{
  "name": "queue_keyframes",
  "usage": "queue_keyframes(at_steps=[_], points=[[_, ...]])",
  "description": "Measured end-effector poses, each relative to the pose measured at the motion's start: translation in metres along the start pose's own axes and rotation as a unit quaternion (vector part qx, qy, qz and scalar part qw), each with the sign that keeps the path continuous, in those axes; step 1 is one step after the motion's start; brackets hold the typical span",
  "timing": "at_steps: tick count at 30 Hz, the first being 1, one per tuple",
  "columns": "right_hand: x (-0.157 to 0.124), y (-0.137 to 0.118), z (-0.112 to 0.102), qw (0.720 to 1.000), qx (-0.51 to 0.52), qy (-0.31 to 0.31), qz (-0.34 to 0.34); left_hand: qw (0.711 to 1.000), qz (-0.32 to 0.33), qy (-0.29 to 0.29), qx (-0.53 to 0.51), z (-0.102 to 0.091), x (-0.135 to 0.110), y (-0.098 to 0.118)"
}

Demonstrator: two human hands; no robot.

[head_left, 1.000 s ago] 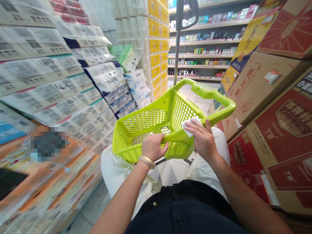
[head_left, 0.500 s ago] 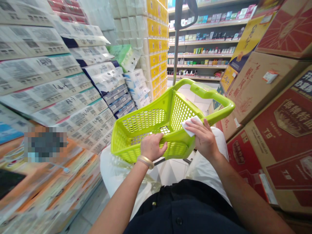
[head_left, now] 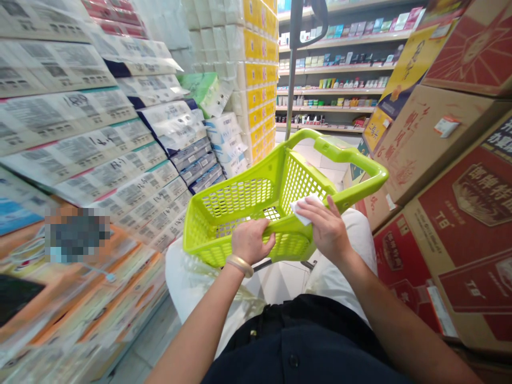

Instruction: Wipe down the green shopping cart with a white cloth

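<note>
A lime-green shopping basket [head_left: 236,193] with mesh walls stands in front of me, its long handle [head_left: 360,166] at the far right end. My left hand [head_left: 250,241] is closed round the near rim, with the thumb on the outside. Under the fingers of my right hand [head_left: 326,224] is a folded white tissue [head_left: 306,208], pressed against the near rim close to the handle. The part of the tissue beneath the fingers is hidden.
Stacked printed packs [head_left: 92,133] rise on the left, above orange-edged boxes [head_left: 100,298]. Red and brown cartons [head_left: 460,213] line the right side. A metal pole [head_left: 291,80] stands behind the basket, with shelves of small goods [head_left: 340,69] beyond. White floor tiles [head_left: 280,280] show below.
My right hand has slid the tissue a short way left along the near rim, away from the handle. My left hand keeps its grip on the rim.
</note>
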State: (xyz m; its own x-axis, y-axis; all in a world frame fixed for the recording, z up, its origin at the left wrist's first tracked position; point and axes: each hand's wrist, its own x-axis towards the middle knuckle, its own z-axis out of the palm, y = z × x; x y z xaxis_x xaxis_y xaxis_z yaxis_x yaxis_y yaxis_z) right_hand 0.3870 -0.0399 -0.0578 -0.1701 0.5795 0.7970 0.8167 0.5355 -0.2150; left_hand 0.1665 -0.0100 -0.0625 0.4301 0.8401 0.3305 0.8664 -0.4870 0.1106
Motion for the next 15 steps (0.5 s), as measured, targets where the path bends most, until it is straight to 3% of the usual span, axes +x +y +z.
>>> queue_keyframes(at_steps=[4,6,10,15], points=[[0.007,0.009,-0.007,0.995,-0.036,0.07,0.058,1.0,-0.003,0.004,-0.004,0.001,0.0,0.001],[0.005,0.002,0.0,0.997,-0.031,0.058,0.044,1.0,-0.004,0.004,-0.002,0.001,0.0,0.001],[-0.001,-0.014,0.015,0.999,-0.002,-0.023,-0.025,1.0,0.005,-0.003,0.005,0.0,0.0,-0.001],[0.006,0.004,-0.005,0.999,-0.032,0.011,0.018,1.0,0.008,0.007,0.004,0.001,-0.001,-0.003]])
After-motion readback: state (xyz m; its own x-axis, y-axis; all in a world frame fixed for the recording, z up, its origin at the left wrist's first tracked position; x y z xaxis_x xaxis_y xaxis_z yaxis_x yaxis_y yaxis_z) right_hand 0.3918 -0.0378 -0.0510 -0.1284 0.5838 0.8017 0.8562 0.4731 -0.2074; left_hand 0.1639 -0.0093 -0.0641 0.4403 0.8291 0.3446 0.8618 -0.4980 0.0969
